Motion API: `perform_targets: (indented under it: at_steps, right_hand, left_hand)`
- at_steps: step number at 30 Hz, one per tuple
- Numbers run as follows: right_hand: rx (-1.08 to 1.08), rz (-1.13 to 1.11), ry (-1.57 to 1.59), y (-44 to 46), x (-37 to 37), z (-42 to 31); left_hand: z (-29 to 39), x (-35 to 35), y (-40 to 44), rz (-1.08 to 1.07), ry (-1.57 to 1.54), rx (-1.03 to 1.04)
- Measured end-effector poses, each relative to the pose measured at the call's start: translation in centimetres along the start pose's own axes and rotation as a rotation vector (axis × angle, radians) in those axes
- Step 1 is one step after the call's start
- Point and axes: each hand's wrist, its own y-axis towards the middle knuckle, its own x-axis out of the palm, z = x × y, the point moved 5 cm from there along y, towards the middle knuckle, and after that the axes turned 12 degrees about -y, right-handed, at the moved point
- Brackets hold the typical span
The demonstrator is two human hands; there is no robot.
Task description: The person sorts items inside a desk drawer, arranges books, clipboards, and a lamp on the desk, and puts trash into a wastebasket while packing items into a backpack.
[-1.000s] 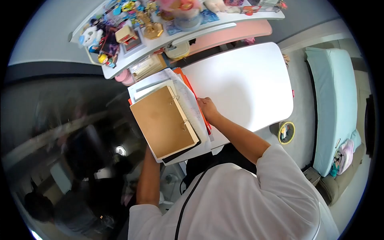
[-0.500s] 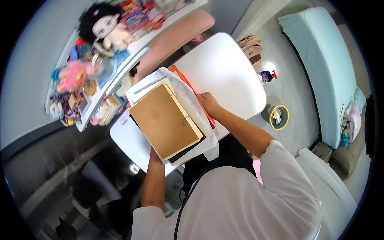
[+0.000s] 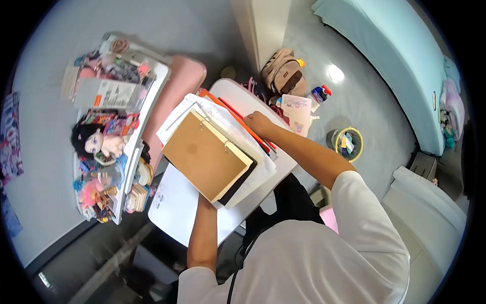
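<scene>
- The brown notebook (image 3: 205, 157) tops loose papers (image 3: 260, 175) and an orange folder (image 3: 238, 119), above the middle of the white table (image 3: 174, 202); whether the stack rests there, I cannot tell.
- The right hand (image 3: 257, 124) grips the folder's outer edge, fingers curled together.
- The left hand (image 3: 206, 201) goes under the notebook's near corner; fingers hidden, state unclear.
- A backpack (image 3: 281, 71) lies past the table's far right end.
</scene>
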Motion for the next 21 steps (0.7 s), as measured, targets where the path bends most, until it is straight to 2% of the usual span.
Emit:
perform_targets:
  at_steps: [2,3,7,10,13,16,19,21]
  right_hand:
    - [0.080,-0.042,0.008,2.4,3.2,2.2]
    - [-0.012,0.010,-0.060,1.9,1.0,1.5]
    - [-0.008,0.025,-0.041,2.4,-2.8,1.5]
    - [0.080,0.017,0.052,5.1,0.9,3.9]
    - [-0.034,0.010,-0.036,5.1,-0.1,3.9]
    - [0.004,0.007,0.023,5.8,0.2,4.2]
    - [-0.134,0.007,-0.178,5.8,-0.7,3.8]
    - [-0.153,0.015,-0.183,5.9,-2.1,3.6]
  left_hand:
    - [-0.3,1.1,1.5,0.001,0.003,-0.014]
    - [-0.4,1.6,2.0,-0.004,0.005,-0.022]
    - [-0.8,3.1,2.8,-0.009,0.011,-0.036]
    - [-0.9,3.8,3.1,-0.006,0.010,-0.037]
    - [-1.0,4.1,3.2,-0.011,0.010,-0.030]
    - [-0.9,4.6,3.5,-0.004,0.000,-0.026]
    - [-1.0,4.8,3.8,-0.019,-0.001,-0.014]
    - [-1.2,5.1,4.2,-0.031,-0.007,-0.013]
